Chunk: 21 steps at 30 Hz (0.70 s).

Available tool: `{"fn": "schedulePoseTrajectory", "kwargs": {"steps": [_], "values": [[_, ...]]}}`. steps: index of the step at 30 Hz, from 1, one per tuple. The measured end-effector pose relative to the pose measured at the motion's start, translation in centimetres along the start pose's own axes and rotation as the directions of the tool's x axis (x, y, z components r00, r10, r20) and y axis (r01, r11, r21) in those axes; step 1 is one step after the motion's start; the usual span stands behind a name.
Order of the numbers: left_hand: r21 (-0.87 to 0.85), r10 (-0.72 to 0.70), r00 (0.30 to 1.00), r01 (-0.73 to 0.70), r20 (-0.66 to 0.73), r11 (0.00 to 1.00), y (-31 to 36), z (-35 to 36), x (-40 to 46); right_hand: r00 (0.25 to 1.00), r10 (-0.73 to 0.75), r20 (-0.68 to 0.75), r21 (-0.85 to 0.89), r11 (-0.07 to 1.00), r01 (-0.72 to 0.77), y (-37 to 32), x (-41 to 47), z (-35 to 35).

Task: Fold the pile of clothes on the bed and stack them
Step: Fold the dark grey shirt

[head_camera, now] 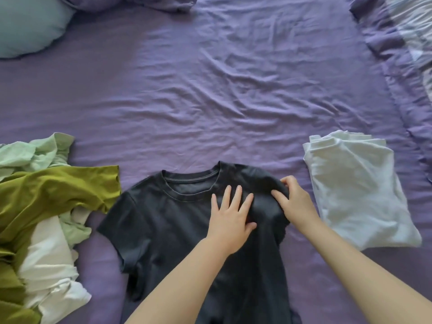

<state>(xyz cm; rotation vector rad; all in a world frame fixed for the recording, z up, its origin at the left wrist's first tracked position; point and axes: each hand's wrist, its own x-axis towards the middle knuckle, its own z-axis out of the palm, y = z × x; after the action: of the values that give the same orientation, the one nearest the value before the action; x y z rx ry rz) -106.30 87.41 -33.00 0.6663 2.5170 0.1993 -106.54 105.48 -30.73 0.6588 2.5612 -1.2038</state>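
Your left hand (230, 218) lies spread flat on the dark charcoal cotton T-shirt (177, 220), pinning it as an anchor, while just beside it your right hand (293, 199) pinches the sleeve inward. Further right sits the folded white garment (357, 192); the unfolded pile (42, 206) waits left.

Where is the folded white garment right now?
In the head view, the folded white garment lies on the purple sheet at right, just beyond the right hand and the dark T-shirt.
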Motion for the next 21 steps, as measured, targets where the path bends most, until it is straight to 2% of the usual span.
{"fn": "schedulePoseTrajectory", "kwargs": {"steps": [2, 4, 6, 7, 9, 11, 13, 15, 16, 21], "values": [[0.031, -0.009, 1.0, 0.009, 0.011, 0.999, 0.1, 0.5, 0.1, 0.999, -0.002, -0.045, -0.125, 0.992, -0.003, 0.0, 0.1, 0.2], [0.087, -0.032, 0.999, 0.03, 0.021, 0.996, 0.0, 0.9, 0.0, 0.995, -0.032, -0.092, -0.369, 0.929, -0.004, -0.2, 0.0, 0.1], [0.123, -0.047, 0.999, 0.046, 0.006, 0.991, -0.3, 1.1, -0.3, 0.977, -0.189, -0.101, -0.626, 0.775, 0.085, -0.6, -0.6, 0.3], [0.121, -0.05, 0.999, 0.051, -0.01, 0.991, -0.6, 1.2, -0.6, 0.951, -0.299, -0.078, -0.68, 0.713, 0.169, -0.9, -1.0, 0.7], [0.095, -0.052, 0.998, 0.056, -0.046, 0.994, -1.5, 1.3, -1.5, 0.869, -0.493, 0.047, -0.685, 0.617, 0.387, -1.8, -2.3, 2.1], [0.079, -0.082, 0.994, 0.088, -0.077, 0.993, -3.2, 1.5, -3.1, 0.8, -0.556, 0.224, -0.647, 0.529, 0.549, -2.2, -3.9, 4.0], [0.104, -0.134, 0.987, 0.143, -0.089, 0.984, -5.5, 1.6, -5.3, 0.845, -0.451, 0.286, -0.65, 0.556, 0.517, -2.7, -5.4, 6.0], [0.133, -0.201, 0.974, 0.214, -0.103, 0.968, -8.0, 1.5, -7.8, 0.908, -0.323, 0.267, -0.65, 0.635, 0.418, -4.0, -6.5, 7.8], [0.136, -0.242, 0.964, 0.256, -0.106, 0.957, -9.2, 1.4, -9.0, 0.913, -0.301, 0.274, -0.643, 0.649, 0.407, -4.8, -7.2, 8.9], [0.049, -0.489, 0.863, 0.497, -0.126, 0.866, -14.3, 0.6, -14.1, 0.793, -0.411, 0.449, -0.574, 0.547, 0.609, -8.1, -11.1, 14.9]]}}
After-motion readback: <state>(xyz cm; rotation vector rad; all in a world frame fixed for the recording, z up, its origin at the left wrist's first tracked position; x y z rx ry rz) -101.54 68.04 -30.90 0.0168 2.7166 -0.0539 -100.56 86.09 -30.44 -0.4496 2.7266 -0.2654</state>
